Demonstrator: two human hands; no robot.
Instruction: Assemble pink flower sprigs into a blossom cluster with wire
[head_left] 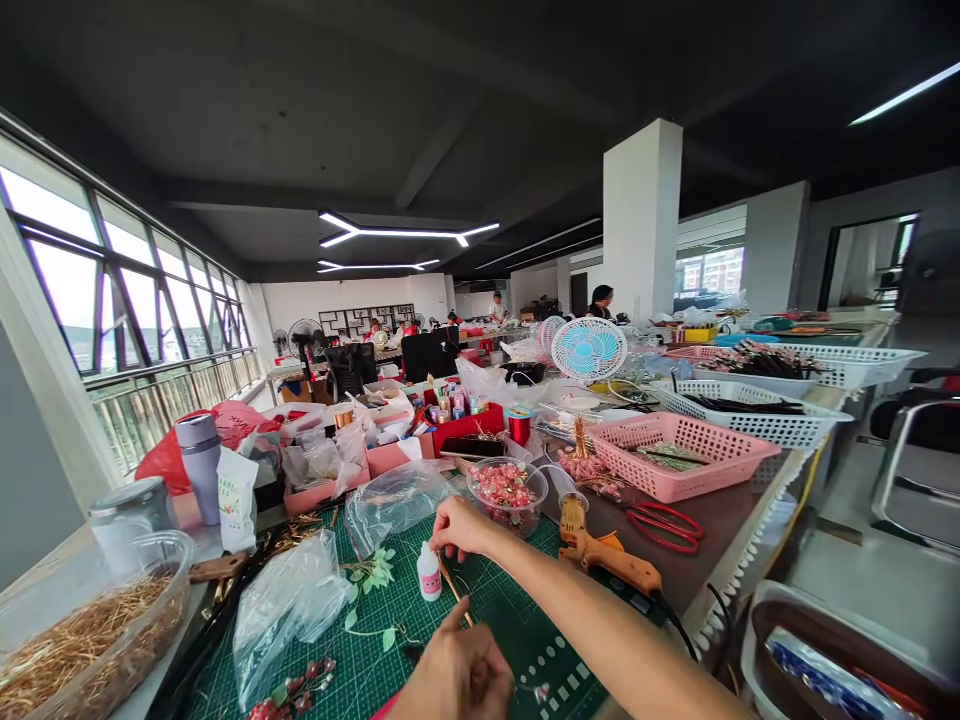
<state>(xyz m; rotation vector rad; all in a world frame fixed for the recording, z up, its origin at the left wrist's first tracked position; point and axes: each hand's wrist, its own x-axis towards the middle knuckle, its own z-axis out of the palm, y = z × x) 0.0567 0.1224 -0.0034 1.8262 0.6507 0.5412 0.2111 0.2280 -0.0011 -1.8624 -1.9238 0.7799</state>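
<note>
My right hand reaches across the cutting mat with its fingertips pinched just beside a small white bottle with a pink label. A thin brown stick runs down from those fingertips toward my left hand. The left fingers are curled and its thumb points up along the stick. What they hold is hidden. A blurred pinkish bit shows just right of them. Left of the bottle lies a sprig of pale green leaves. Red beaded sprigs rest at the mat's front edge.
Behind my right hand stands a clear bowl of pink beads. Right of it lie an orange glue gun, red-handled scissors and a pink basket. Plastic bags and a tub of gold wire pieces are at left. People work farther back.
</note>
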